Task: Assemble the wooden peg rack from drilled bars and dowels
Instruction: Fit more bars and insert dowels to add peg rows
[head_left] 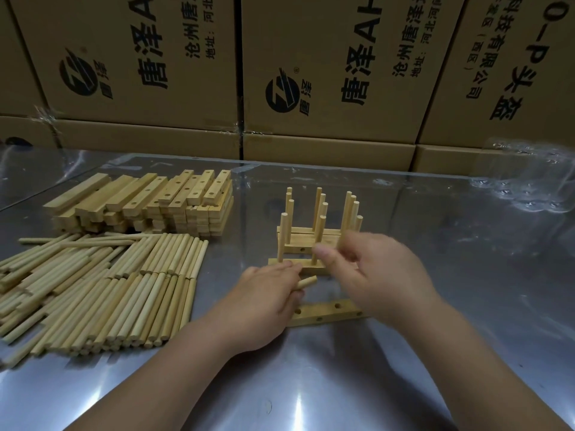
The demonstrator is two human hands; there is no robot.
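A half-built peg rack (314,231) stands mid-table: several drilled bars lying side by side with upright dowels in their holes. My left hand (264,303) rests by the nearest fitted bar and holds a short dowel (308,282), whose end sticks out past my fingers. My right hand (376,275) is blurred; its thumb and fingers are curled around the right upright dowel of that bar. A loose drilled bar (326,313) lies flat in front, partly under both hands.
A stack of drilled bars (149,203) sits at the back left. A big pile of loose dowels (99,287) lies in front of it. Printed cardboard boxes (280,73) wall off the table's far edge. Crumpled clear plastic (525,178) lies at the right.
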